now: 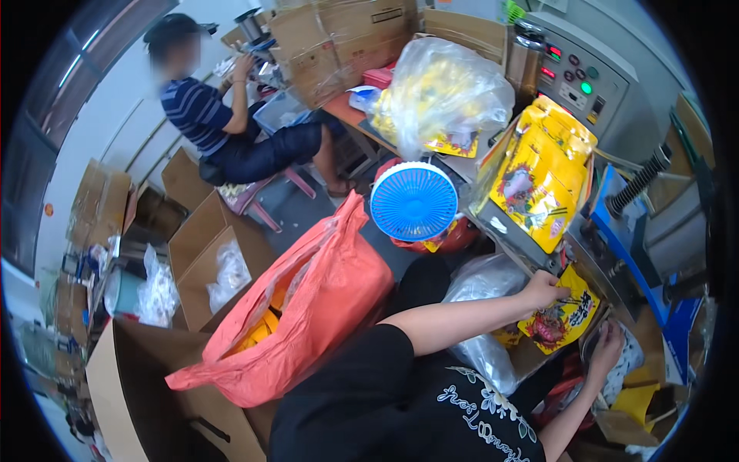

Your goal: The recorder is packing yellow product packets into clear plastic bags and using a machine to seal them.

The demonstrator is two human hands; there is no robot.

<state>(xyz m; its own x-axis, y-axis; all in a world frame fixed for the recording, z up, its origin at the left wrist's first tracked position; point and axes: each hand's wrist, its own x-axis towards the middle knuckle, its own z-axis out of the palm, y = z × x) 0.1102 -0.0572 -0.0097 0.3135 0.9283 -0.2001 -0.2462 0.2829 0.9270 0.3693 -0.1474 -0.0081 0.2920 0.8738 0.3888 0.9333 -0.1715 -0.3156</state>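
My left hand (pixel 545 291) is closed on the upper edge of a yellow printed pouch (pixel 568 319), which lies flat and tilted. Just below and to the right of that pouch is my right hand (pixel 606 346), its fingers curled beside a metal machine edge; what they hold, if anything, is hidden. A stack of similar yellow pouches (pixel 543 173) rests on the machine ahead of my hands. Under my left forearm lies a clear plastic bag (pixel 485 358), with some yellow packaging partly visible beside it.
A blue round fan (pixel 414 202) stands ahead. To my left are a red sack (pixel 308 308) with yellow packets and open cardboard boxes (pixel 154 385). A clear bag of yellow pouches (pixel 446 92) sits by a control panel (pixel 577 73). Another person (pixel 200 115) sits at far left.
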